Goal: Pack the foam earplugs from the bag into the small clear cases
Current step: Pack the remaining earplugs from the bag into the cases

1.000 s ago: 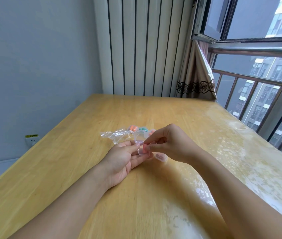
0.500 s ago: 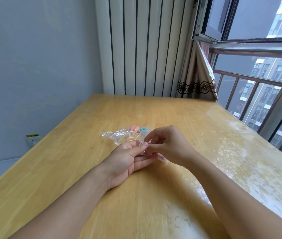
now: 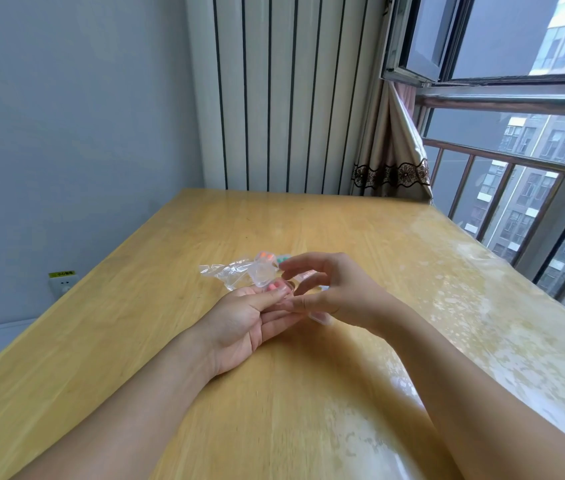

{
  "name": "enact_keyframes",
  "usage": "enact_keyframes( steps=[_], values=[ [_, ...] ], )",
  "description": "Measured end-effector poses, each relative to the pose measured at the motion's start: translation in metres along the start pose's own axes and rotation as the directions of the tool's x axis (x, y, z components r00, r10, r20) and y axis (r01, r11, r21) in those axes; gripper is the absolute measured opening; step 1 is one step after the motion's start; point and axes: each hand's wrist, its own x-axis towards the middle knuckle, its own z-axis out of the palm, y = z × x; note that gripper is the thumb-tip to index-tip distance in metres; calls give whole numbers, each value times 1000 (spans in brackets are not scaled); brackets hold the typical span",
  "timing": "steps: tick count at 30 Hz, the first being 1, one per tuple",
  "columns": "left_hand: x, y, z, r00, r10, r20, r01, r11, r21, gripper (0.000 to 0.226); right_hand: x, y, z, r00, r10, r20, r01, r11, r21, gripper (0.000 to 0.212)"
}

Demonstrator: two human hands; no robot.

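A pale, smooth wooden table [image 3: 170,341] with a glossy sheen fills the view. Since half a second ago, the right hand [image 3: 336,292] has been lifted off the small clear case [image 3: 263,276]; its fingers are now loosely curled and hold nothing, hovering just at three o'clock of the case. The case, a rounded transparent plastic shell with its lid raised, is gripped between thumb and fingers of the left hand [image 3: 250,320], with a pink foam earplug [image 3: 276,287] seated inside. At ten o'clock of the case a crinkled clear bag [image 3: 225,271] lies flat. Beyond it, at twelve o'clock, orange earplugs [image 3: 265,255] and possibly a green one are seen, though blurred.
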Motion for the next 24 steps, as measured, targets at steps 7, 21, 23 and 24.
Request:
enact_keyframes(
  steps=[7, 21, 23, 24],
  values=[
    [-6, 3, 5, 999, -21, 44, 16, 994, 108, 16, 3, 6, 4, 998, -56, 36, 60, 993, -103, 79],
    [-7, 10, 5, 993, -91, 76, 80, 987, 142, 47, 3, 8, 7, 995, -100, -27, 98, 994, -54, 23],
    [-7, 9, 6, 995, -80, 56, 71, 987, 145, 38, 3, 8, 8, 997, -64, -37, 62, 997, -35, 23],
    [-6, 8, 6, 997, -72, 35, 66, 986, 150, 35, 3, 7, 9, 998, -45, -38, 45, 999, -26, 23]
  ],
)
